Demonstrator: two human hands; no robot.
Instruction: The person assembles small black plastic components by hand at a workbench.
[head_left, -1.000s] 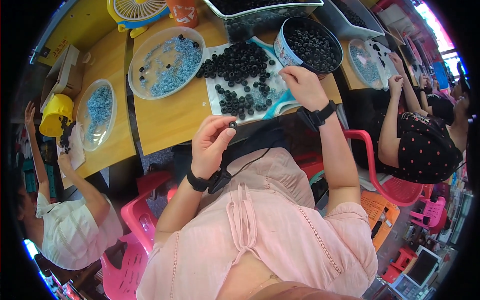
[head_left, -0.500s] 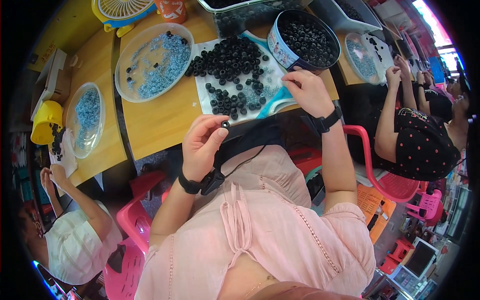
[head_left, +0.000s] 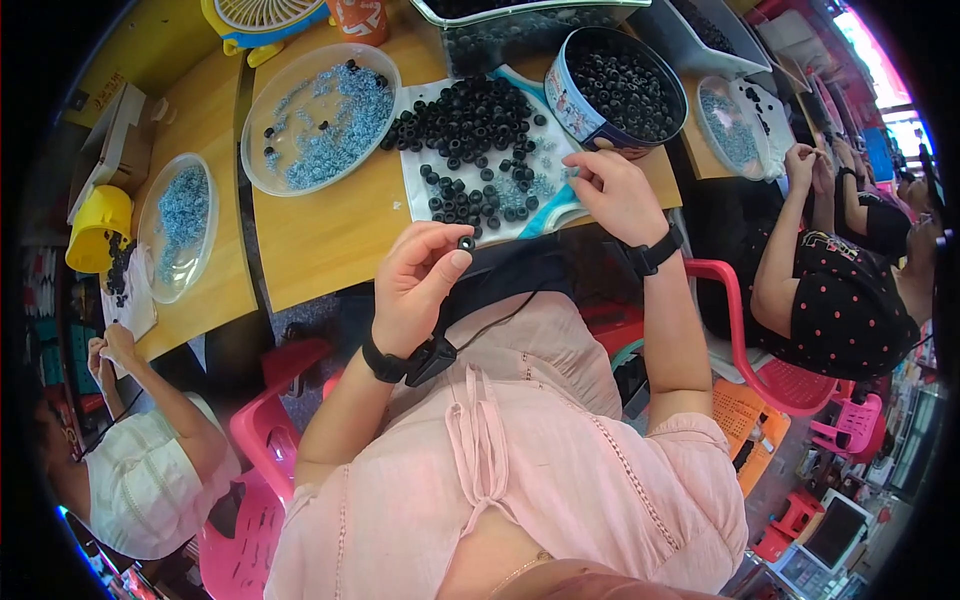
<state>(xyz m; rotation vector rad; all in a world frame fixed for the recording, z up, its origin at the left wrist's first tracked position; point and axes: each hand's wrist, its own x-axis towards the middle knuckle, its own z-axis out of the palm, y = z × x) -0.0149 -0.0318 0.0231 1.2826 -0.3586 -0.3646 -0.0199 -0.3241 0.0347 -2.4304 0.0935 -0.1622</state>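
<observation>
Between the thumb and forefinger of my left hand (head_left: 415, 285) is a black ring-like piece (head_left: 466, 243) with a pale centre, held at the near edge of a white cloth. My right hand (head_left: 622, 200) is over the cloth's blue trim (head_left: 552, 212), thumb and fingers bent together; whatever they pinch is too small to make out. On the white cloth (head_left: 418, 165) lies a heap of black ring-like pieces (head_left: 470, 115), with small clear bluish pieces (head_left: 525, 185) scattered beside them. A round tin (head_left: 572, 112) full of black pieces stands just beyond my right hand.
A round clear tray (head_left: 250, 150) of bluish pieces sits left of the cloth. A clear bin (head_left: 490, 45), an orange cup (head_left: 358, 22) and a yellow-blue fan (head_left: 255, 40) stand at the back. Co-workers sit left (head_left: 150, 490) and right (head_left: 830, 300), with trays before them.
My right hand has drawn slightly back from the tin toward the clear pieces and blue trim. My left hand still pinches the black piece. The view has shifted slightly.
</observation>
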